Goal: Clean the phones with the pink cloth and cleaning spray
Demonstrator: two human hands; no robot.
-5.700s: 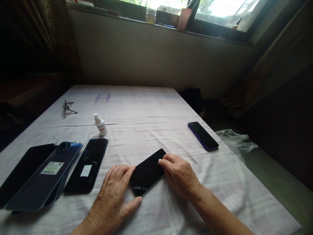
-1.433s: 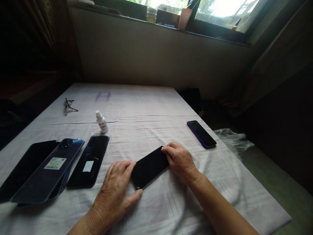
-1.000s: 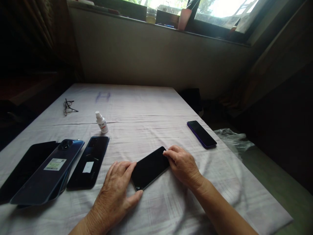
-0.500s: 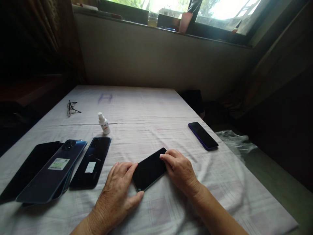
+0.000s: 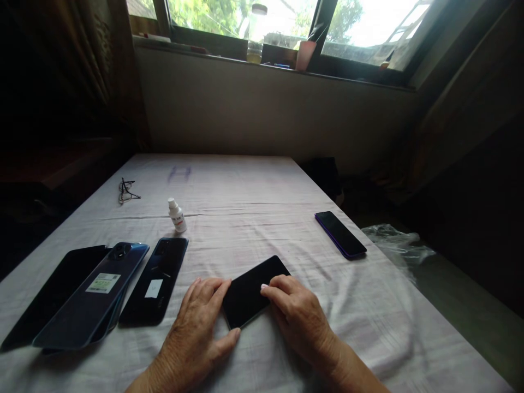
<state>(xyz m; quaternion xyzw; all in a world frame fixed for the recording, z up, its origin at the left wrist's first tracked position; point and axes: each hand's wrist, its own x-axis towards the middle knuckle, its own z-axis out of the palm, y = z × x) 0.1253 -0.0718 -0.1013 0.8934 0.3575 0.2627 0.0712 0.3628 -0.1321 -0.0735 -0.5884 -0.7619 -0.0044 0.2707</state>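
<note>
A black smartphone (image 5: 249,295) lies slantwise on the cloth with its dark screen up. My left hand (image 5: 200,316) grips its left end, fingers along the far edge and thumb at the near corner. Over the right part of the screen is my right hand (image 5: 301,314), its thumb and forefinger pinched and the other fingers curled. A small pale spot shows at those fingertips; I cannot tell if it is a nail or something held. To the left lie a dark phone with a white label (image 5: 158,281) and a stack topped by a blue-grey phone (image 5: 96,297) bearing a sticker.
A small white bottle (image 5: 177,215) stands behind the dark phones, and eyeglasses (image 5: 127,191) rest farther back. Near the right edge of the cloth-covered table (image 5: 241,180) lies a purple-edged phone (image 5: 340,234). Clear plastic (image 5: 397,243) hangs beyond that edge.
My right hand has slid from the phone's far right corner toward the near left across the screen. My left hand keeps its grip. The whole view has shifted slightly upward.
</note>
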